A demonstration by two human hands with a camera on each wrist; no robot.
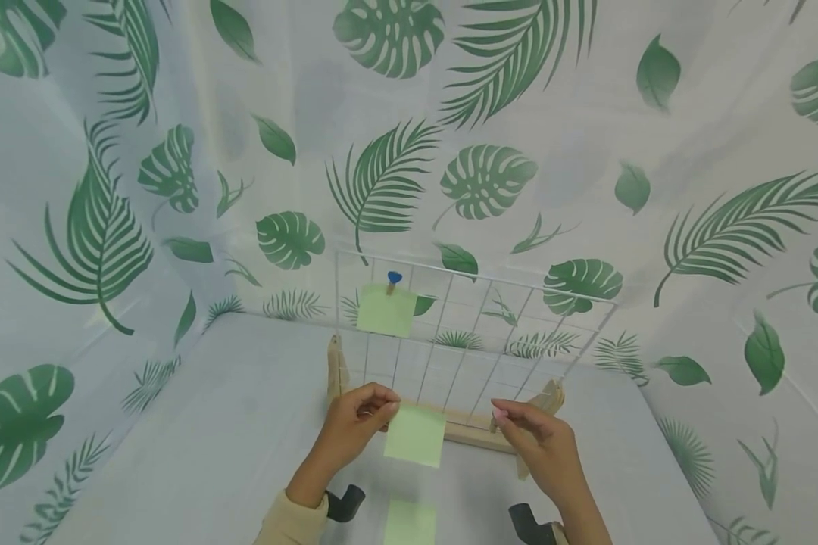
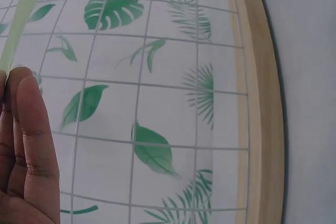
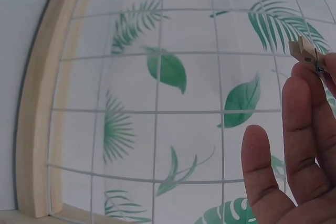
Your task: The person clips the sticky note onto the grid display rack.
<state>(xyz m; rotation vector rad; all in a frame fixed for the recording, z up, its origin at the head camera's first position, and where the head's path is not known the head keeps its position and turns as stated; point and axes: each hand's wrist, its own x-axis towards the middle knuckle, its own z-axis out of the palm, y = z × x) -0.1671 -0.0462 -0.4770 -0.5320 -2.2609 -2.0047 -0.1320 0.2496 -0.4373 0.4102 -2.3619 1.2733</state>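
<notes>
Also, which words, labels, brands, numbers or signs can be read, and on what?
None can be read. The green note in the left hand, the second note clipped to the wire rack and the third note on the table show no writing. The sheet behind shows only leaves.

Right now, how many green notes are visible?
3: one note clipped to the wire grid, one in the left hand, one on the table, partly out of frame; more may lie hidden beneath.
</notes>
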